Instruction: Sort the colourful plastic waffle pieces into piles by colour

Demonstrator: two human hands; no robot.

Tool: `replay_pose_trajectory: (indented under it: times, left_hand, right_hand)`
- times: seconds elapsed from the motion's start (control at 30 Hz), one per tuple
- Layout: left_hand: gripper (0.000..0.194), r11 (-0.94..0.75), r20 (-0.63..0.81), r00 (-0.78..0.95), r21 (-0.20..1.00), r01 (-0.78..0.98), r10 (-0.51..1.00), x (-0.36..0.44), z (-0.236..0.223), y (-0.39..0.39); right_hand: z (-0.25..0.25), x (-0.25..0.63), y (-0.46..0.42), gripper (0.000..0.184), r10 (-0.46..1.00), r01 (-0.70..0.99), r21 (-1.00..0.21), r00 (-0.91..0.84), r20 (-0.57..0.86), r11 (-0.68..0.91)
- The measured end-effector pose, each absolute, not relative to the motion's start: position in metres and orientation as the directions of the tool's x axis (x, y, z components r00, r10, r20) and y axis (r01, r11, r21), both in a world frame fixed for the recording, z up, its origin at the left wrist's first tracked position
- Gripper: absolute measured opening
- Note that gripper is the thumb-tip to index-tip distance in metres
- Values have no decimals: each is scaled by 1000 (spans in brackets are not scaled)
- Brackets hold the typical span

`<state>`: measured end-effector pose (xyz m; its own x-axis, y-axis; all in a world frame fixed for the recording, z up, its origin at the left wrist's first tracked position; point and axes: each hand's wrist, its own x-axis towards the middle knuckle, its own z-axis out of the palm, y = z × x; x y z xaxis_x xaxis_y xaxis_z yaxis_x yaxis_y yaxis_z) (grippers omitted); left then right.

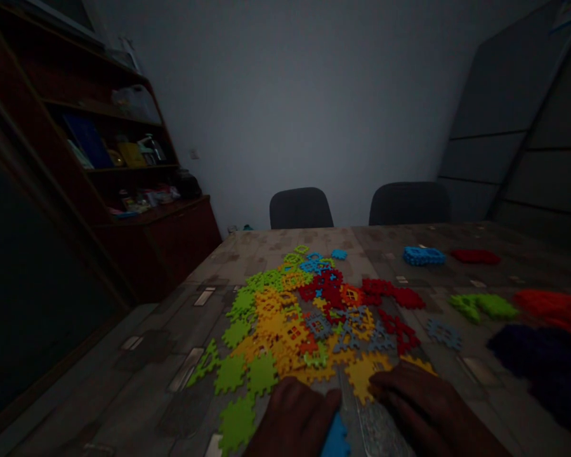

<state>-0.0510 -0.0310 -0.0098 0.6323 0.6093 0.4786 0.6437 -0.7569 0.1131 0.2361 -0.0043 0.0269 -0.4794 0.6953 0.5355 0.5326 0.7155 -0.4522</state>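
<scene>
Okay, room is dim. Dark wood shelf unit (99, 158) sits along the left side, two black office chairs (301, 208) stand past the far edge of a table with a stone-print cover (137, 355).

Mid-table: loose pile of serrated interlocking toy tiles (299, 324), yellow, green, red, blue and grey mixed. Its long axis runs roughly from the far side of the table toward the person. To the right are single-colour heaps: blue stack (423, 256), red heap (476, 256), green heap (483, 306), orange-red heap (554, 311), dark purple heap (537, 355).

Near edge: left hand (295, 419) is curled, knuckles up, fingers pointing right, directly above a blue tile (335, 438). Tile is cut off by the frame bottom, so its long axis can't be read; grip is hidden, can't tell. Right hand (423, 406) is half-open, fingers pointing left, at a yellow tile (366, 374) on the pile's near edge; hold unclear. Clear glittery strip (374, 422) lies between them, unidentified.

Serrations likely snag, so a straight lift seems cleaner than a drag.
</scene>
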Motion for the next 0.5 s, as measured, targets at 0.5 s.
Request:
replay_pose_trajectory:
  times: [0.5]
  left_hand:
    - [41,-546,598,283,318,775,750,-94,60,-33]
  right_hand:
    - [12,177,-6,58,477,411,-251,-811,339,876]
